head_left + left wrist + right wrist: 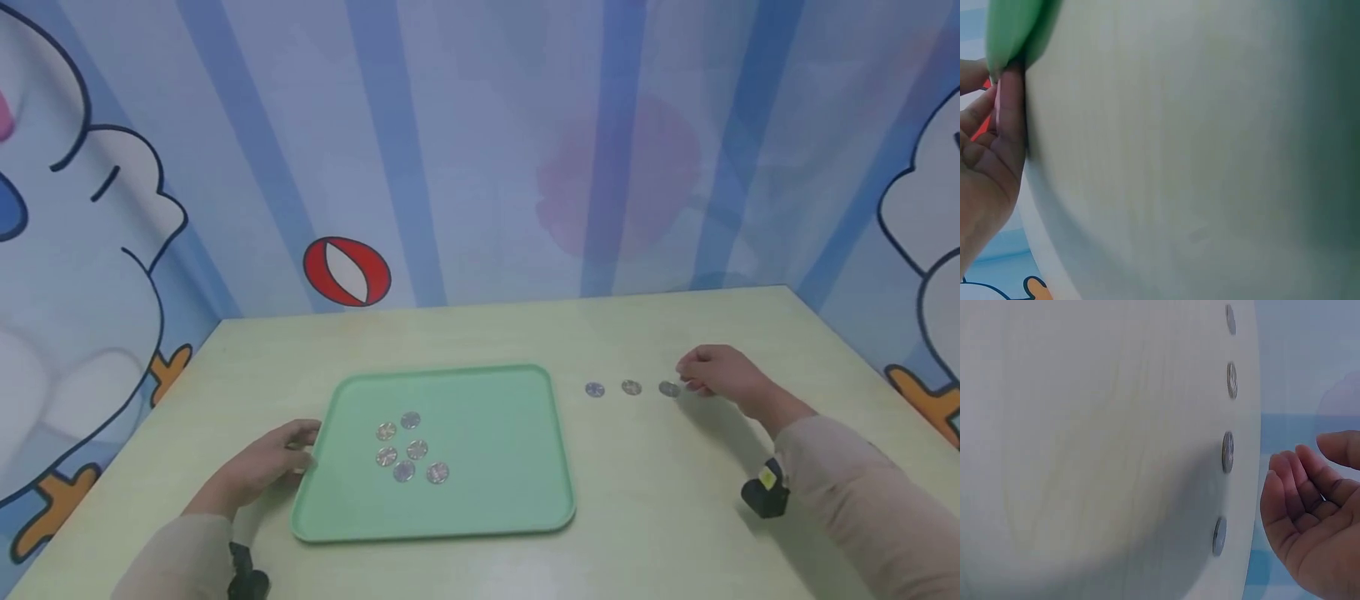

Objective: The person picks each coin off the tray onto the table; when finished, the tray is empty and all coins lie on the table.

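My left hand (266, 462) is at the left rim of a pale green tray (502, 500), with its fingertips and thumb touching the edge. Several silver coins (416, 450) lie loosely grouped on the tray's left half. To the right of the tray, more coins (632, 387) form a row on the table. My right hand (723, 375) hovers by the row's right end, its fingers loosely bent and thumb apart, with nothing visible between them. In the right wrist view, one end coin (1219, 536) lies near that hand; the hand hides it from the head view.
The pale wooden table (637, 500) ends at a blue striped backdrop (480, 167) with cartoon drawings. A small black device (767, 490) is strapped under the right sleeve, and another (246, 575) under the left.
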`<state>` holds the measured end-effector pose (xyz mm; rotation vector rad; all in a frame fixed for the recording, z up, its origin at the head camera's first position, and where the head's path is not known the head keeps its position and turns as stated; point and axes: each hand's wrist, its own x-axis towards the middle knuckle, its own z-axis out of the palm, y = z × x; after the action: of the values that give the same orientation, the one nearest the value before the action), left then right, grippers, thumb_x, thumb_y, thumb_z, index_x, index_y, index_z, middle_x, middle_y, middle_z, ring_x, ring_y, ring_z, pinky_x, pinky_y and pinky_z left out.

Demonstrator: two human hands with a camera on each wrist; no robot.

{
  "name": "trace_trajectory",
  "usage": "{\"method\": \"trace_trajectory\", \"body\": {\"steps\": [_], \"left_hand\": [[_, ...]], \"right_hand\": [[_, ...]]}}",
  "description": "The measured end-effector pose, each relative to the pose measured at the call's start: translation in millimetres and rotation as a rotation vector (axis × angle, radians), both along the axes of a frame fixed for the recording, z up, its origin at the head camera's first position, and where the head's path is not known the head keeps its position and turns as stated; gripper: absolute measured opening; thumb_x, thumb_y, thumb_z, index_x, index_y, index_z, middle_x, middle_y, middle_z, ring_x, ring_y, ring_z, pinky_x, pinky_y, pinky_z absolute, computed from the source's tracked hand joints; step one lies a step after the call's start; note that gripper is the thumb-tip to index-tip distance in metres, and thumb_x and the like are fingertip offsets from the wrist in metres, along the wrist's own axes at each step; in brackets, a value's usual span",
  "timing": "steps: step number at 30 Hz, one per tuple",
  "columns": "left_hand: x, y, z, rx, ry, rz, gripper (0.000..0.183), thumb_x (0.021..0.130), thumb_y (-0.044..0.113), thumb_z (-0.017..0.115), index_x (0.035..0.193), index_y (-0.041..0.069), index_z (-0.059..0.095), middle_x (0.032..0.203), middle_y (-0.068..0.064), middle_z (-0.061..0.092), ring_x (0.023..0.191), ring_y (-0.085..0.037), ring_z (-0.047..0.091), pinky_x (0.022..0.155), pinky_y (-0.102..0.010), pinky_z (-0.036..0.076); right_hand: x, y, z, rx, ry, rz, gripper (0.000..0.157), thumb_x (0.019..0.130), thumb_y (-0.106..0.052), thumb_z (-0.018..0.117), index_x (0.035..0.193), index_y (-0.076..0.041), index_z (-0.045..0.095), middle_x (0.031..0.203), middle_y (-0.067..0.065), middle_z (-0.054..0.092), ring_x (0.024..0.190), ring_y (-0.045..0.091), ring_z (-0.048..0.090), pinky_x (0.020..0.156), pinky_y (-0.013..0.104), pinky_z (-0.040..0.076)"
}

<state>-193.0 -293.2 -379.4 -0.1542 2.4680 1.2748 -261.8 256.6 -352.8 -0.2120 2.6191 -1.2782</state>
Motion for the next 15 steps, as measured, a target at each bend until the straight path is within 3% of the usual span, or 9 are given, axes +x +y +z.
{"method": "trace_trajectory", "body": {"steps": [15], "left_hand": [[-0.7, -1, -1.1, 0.015, 0.009, 0.004, 0.060, 0.074, 0.003, 0.051, 0.129, -0.002, 0.029, 0.126, -0.025, 0.035, 0.107, -0.036, 0.042, 0.082, -0.043, 0.044]], "right_hand": [[14.3, -51, 2.0, -0.108, 0.000, 0.104, 0.028, 0.086, -0.015, 0.045, 0.099, 0.009, 0.050, 0.094, 0.017, 0.054, 0.083, 0.023, 0.053, 0.071, 0.033, 0.048]]}}
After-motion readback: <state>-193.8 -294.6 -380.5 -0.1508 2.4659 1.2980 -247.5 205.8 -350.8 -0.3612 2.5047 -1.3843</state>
